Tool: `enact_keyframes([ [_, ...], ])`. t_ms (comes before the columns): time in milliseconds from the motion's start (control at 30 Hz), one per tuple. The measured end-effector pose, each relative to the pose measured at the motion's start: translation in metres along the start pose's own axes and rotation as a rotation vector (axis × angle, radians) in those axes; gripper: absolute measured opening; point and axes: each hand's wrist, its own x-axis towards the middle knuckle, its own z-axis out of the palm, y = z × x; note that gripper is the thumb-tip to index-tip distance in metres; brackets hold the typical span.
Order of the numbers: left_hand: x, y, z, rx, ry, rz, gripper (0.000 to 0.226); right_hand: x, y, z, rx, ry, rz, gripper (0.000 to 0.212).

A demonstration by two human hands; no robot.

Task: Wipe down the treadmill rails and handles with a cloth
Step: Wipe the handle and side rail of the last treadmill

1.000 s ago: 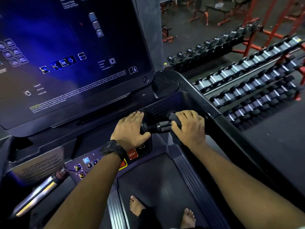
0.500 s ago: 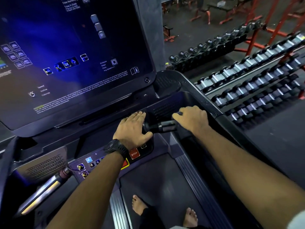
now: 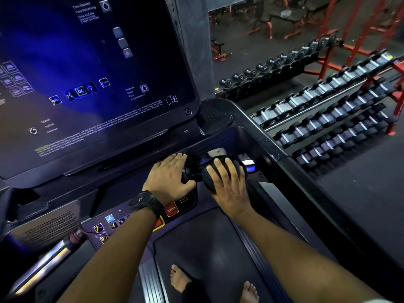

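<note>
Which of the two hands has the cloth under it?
The right hand, its fingers spread over the dark cloth on the handle; the left hand, the one with the wristwatch, lies bare on the console.

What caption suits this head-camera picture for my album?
Right hand presses a dark cloth onto the treadmill handle; left hand rests beside it, below the console screen.

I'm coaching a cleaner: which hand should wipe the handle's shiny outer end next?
Right. The right hand presses the cloth onto the handle, beside that bare end; the left hand rests clothless at the inner end.
</note>
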Motion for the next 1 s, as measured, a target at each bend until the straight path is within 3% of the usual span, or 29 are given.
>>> enact_keyframes([
  [100, 0.000, 0.000, 0.000, 0.007, 0.008, -0.009, 0.101, 0.010, -0.007, 0.000, -0.006, 0.057, 0.021, 0.074],
  [167, 0.000, -0.001, 0.001, 0.012, 0.006, -0.012, 0.103, 0.024, -0.009, -0.010, 0.035, -0.018, 0.028, 0.072],
  [267, 0.001, -0.002, 0.002, 0.008, 0.003, -0.009, 0.104, 0.052, -0.010, -0.032, 0.103, -0.234, 0.075, 0.075],
  [467, 0.000, -0.002, 0.002, -0.012, -0.005, -0.005, 0.105, 0.117, 0.006, -0.061, 0.344, -0.817, 0.097, 0.058],
  [533, -0.002, -0.002, 0.001, -0.034, -0.009, -0.002, 0.102, 0.124, 0.009, -0.066, 0.454, -0.880, 0.208, 0.055],
  [633, -0.003, -0.004, -0.002, -0.111, -0.019, 0.009, 0.095, 0.117, 0.004, -0.070, 0.559, -0.765, 0.362, 0.056],
  [767, -0.001, -0.010, -0.008, -0.261, 0.022, 0.008, 0.096, 0.109, -0.025, -0.069, 0.703, -0.282, 0.767, 0.049],
  [867, 0.005, -0.014, -0.019, -0.206, 0.091, 0.062, 0.080, 0.121, -0.045, -0.064, 0.660, 0.010, 1.031, 0.052],
  [1000, 0.024, -0.031, -0.038, 0.031, 0.196, 0.238, 0.064, 0.145, -0.054, -0.053, 0.584, 0.083, 1.248, 0.059],
])
